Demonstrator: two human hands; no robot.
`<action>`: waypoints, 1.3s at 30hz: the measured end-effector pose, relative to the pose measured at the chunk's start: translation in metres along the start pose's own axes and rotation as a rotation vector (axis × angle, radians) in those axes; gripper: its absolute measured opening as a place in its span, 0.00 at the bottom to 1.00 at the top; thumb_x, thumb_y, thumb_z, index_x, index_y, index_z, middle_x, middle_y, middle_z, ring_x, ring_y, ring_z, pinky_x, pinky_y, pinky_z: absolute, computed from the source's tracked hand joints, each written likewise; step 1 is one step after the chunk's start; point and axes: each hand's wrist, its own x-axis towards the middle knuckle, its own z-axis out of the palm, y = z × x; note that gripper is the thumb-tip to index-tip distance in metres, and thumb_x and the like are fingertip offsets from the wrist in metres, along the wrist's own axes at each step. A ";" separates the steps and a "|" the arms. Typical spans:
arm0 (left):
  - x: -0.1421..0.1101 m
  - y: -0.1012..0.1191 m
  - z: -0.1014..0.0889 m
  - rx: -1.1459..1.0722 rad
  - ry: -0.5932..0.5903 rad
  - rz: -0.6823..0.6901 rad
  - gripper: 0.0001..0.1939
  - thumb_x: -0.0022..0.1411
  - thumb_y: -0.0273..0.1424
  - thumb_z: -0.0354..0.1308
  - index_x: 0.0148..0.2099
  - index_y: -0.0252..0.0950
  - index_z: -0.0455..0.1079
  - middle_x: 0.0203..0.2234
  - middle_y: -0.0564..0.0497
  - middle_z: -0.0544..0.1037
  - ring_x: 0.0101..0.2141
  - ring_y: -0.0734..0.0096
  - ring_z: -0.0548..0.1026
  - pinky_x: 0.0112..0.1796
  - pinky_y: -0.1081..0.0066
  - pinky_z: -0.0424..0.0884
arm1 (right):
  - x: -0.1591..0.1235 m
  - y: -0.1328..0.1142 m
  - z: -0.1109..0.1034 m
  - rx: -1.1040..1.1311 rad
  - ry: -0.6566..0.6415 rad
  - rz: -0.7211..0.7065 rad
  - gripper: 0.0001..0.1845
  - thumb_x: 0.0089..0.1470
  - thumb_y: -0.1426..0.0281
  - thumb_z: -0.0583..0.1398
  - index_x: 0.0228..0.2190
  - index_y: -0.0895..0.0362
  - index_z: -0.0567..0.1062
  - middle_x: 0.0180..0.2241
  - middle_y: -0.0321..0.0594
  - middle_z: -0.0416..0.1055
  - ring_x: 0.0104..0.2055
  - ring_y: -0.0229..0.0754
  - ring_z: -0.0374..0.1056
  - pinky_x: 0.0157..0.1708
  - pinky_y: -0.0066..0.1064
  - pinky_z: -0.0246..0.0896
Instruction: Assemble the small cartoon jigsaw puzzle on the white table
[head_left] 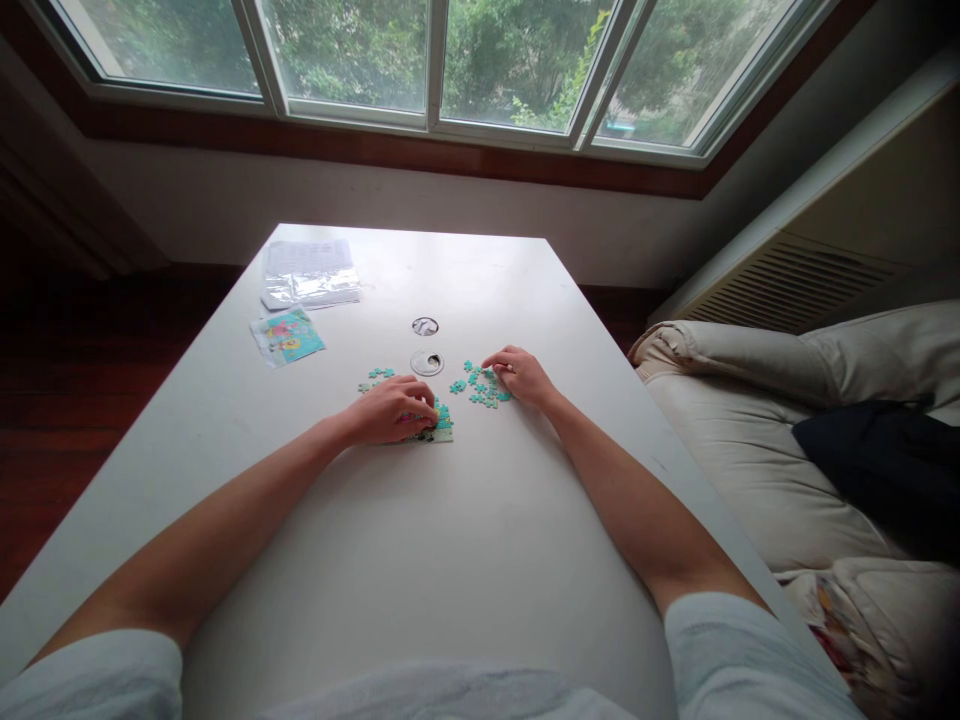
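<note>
A partly assembled jigsaw puzzle (444, 422), teal with a pale lower edge, lies on the white table (420, 540). My left hand (390, 408) covers much of it from the left, its fingers bent and closed down at the puzzle's surface. Whatever may be between those fingertips is hidden. Several loose teal puzzle pieces (480, 388) are scattered to the right of the puzzle. Over their upper right side rests my right hand (521, 374), fingers apart, index finger reaching left to the pieces. A few more puzzle pieces (381, 373) lie just beyond my left hand.
A colourful picture sheet (289, 338) and a clear plastic sleeve with papers (311, 272) lie at the back left. Two round fittings (427, 363) sit in the tabletop beyond the puzzle. A cream sofa (720, 440) with dark cloth (877, 460) adjoins the right edge.
</note>
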 end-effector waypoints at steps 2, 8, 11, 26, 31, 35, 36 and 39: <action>0.000 -0.001 0.001 0.017 0.002 0.006 0.12 0.71 0.35 0.53 0.44 0.46 0.80 0.43 0.48 0.79 0.41 0.67 0.74 0.44 0.68 0.66 | 0.001 0.001 -0.004 0.025 -0.010 0.026 0.15 0.59 0.72 0.56 0.40 0.52 0.82 0.38 0.40 0.74 0.39 0.42 0.68 0.44 0.32 0.62; -0.004 -0.013 0.002 0.089 0.114 -0.063 0.12 0.71 0.33 0.53 0.44 0.43 0.79 0.42 0.48 0.80 0.42 0.65 0.74 0.45 0.66 0.66 | -0.001 0.003 -0.032 0.002 -0.182 0.154 0.10 0.55 0.68 0.59 0.38 0.53 0.80 0.32 0.35 0.76 0.33 0.39 0.68 0.36 0.29 0.60; -0.009 -0.023 -0.001 0.164 0.233 -0.205 0.12 0.70 0.32 0.53 0.44 0.42 0.78 0.42 0.48 0.80 0.43 0.62 0.73 0.46 0.62 0.66 | -0.002 -0.001 -0.046 -0.008 -0.308 0.197 0.09 0.54 0.65 0.60 0.35 0.54 0.78 0.30 0.35 0.75 0.31 0.38 0.68 0.32 0.28 0.58; -0.027 -0.065 -0.011 0.273 0.436 -0.727 0.15 0.68 0.36 0.51 0.40 0.39 0.79 0.41 0.46 0.79 0.45 0.54 0.69 0.49 0.56 0.66 | -0.004 -0.020 -0.054 0.031 -0.566 0.141 0.12 0.50 0.62 0.62 0.36 0.54 0.77 0.26 0.32 0.67 0.26 0.35 0.60 0.27 0.27 0.53; -0.035 -0.079 -0.020 0.114 0.334 -0.726 0.14 0.64 0.35 0.53 0.42 0.40 0.79 0.39 0.47 0.79 0.39 0.61 0.72 0.43 0.63 0.67 | -0.004 -0.017 -0.048 0.107 -0.497 0.127 0.13 0.52 0.63 0.60 0.38 0.54 0.79 0.25 0.32 0.67 0.27 0.35 0.60 0.29 0.27 0.54; -0.042 -0.088 -0.026 -0.109 0.224 -0.658 0.15 0.63 0.38 0.54 0.45 0.41 0.79 0.39 0.50 0.79 0.32 0.69 0.73 0.38 0.69 0.68 | -0.004 -0.017 -0.050 0.138 -0.463 0.158 0.15 0.53 0.61 0.60 0.40 0.55 0.78 0.28 0.34 0.71 0.29 0.36 0.63 0.30 0.27 0.55; -0.044 -0.090 -0.027 -0.133 0.220 -0.652 0.16 0.63 0.39 0.54 0.45 0.41 0.79 0.39 0.50 0.79 0.32 0.70 0.72 0.38 0.70 0.68 | -0.004 -0.017 -0.052 0.134 -0.464 0.169 0.15 0.53 0.60 0.61 0.39 0.55 0.78 0.28 0.34 0.71 0.29 0.36 0.63 0.30 0.27 0.55; -0.048 -0.094 -0.029 -0.151 0.209 -0.623 0.16 0.62 0.40 0.55 0.45 0.41 0.79 0.37 0.50 0.78 0.31 0.71 0.72 0.37 0.71 0.69 | -0.004 -0.015 -0.054 0.089 -0.461 0.199 0.14 0.53 0.59 0.61 0.36 0.55 0.78 0.28 0.35 0.73 0.29 0.37 0.64 0.29 0.27 0.55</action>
